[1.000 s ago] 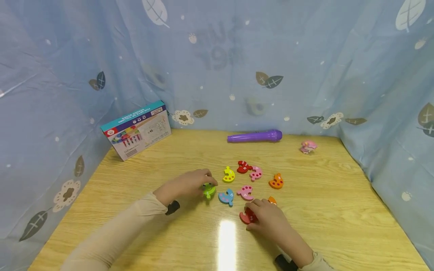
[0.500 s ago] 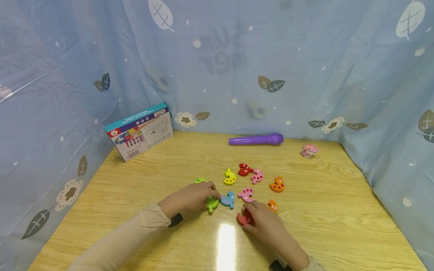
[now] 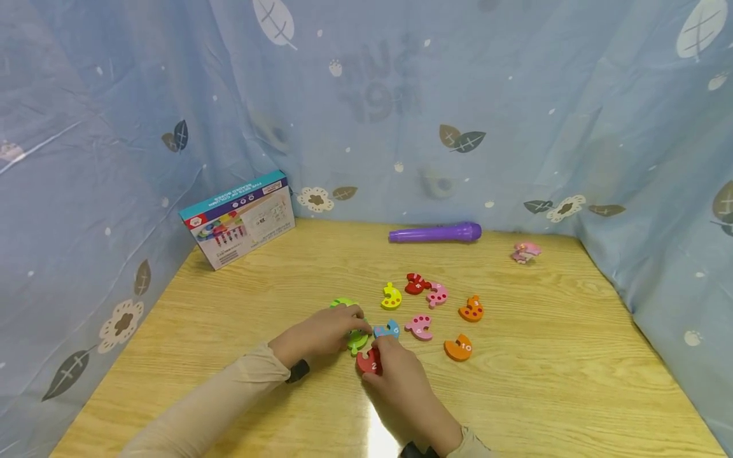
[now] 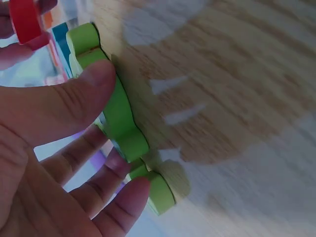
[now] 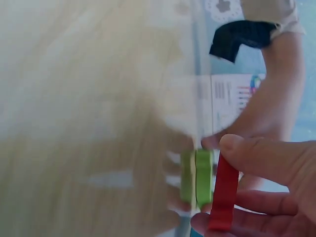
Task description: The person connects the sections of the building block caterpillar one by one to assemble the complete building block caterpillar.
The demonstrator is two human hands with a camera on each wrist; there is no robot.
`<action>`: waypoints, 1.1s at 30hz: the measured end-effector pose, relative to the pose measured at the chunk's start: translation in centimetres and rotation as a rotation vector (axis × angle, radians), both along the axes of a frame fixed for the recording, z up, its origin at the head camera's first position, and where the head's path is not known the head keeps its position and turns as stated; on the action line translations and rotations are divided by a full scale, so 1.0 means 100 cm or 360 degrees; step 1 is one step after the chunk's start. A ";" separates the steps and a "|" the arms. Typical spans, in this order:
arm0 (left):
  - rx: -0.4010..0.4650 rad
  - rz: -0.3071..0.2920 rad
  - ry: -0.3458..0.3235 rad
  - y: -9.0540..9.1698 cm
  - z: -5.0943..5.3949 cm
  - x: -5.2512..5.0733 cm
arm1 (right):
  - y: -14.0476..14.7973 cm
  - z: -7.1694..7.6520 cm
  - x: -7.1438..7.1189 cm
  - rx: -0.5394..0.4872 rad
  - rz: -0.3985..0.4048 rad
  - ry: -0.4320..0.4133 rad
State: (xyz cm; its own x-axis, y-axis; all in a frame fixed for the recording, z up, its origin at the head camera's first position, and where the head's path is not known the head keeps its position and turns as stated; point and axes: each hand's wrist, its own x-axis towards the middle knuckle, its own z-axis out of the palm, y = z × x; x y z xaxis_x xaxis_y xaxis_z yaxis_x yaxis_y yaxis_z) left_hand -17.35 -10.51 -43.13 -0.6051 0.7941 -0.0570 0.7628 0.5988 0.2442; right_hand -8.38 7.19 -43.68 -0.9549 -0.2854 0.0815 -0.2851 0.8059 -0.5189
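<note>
My left hand [image 3: 322, 332] holds a green puzzle piece with a frog face [image 3: 358, 340] on the table, thumb on one edge and fingers opposite in the left wrist view. A second green piece [image 3: 342, 302] lies just behind it, partly covered by that hand. Between thumb and fingers my right hand [image 3: 405, 375] pinches a red puzzle piece [image 3: 367, 362] numbered 2, close to the frog piece's right front. In the right wrist view a gap shows between the red piece [image 5: 225, 192] and the green one [image 5: 204, 177]. A blue piece [image 3: 391, 328] numbered 6 is partly hidden behind the right hand.
Several loose pieces lie beyond and right of the hands: yellow [image 3: 392, 298], red [image 3: 415, 284], pink [image 3: 422, 327], orange [image 3: 457, 349]. Along the back are a box [image 3: 240, 219], a purple toy microphone [image 3: 435, 233] and a pink figurine [image 3: 525, 252]. A patterned curtain [image 3: 366, 114] surrounds the table.
My left hand brought the frog piece nearer the front, beside the other green piece, then held there. My right hand carried the red piece leftward to it, uncovering the orange 10 piece.
</note>
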 end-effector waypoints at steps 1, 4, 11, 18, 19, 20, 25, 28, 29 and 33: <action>-0.0001 0.0001 0.0001 0.000 0.000 -0.001 | -0.004 0.000 0.000 0.0008 -0.0013 0.0000; -0.0015 0.0007 0.0002 0.001 0.001 -0.001 | -0.013 -0.003 -0.002 0.0072 -0.0034 0.0038; -0.0061 0.0033 -0.0027 0.001 0.002 -0.002 | -0.023 -0.005 -0.007 0.0135 -0.0057 0.0086; -0.0090 0.0055 -0.0030 0.000 0.001 -0.002 | -0.032 -0.005 -0.008 0.0218 -0.0068 0.0113; -0.0091 0.0059 -0.0028 0.000 0.001 -0.001 | -0.033 -0.005 -0.008 0.0231 -0.0076 0.0117; -0.0089 0.0063 -0.0024 0.000 0.001 -0.001 | -0.034 -0.005 -0.008 0.0242 -0.0081 0.0124; -0.0060 0.0063 -0.0028 -0.002 0.000 0.000 | -0.036 -0.005 -0.008 0.0284 -0.0101 0.0109; -0.0046 0.0054 -0.0052 -0.003 0.000 0.000 | -0.036 -0.006 -0.009 0.0271 -0.0112 0.0050; -0.0039 0.0049 -0.0060 -0.003 0.000 0.000 | -0.036 -0.006 -0.009 0.0267 -0.0115 0.0035; -0.0016 0.0041 -0.0056 -0.005 -0.001 0.001 | -0.038 -0.008 -0.009 0.0268 -0.0116 0.0029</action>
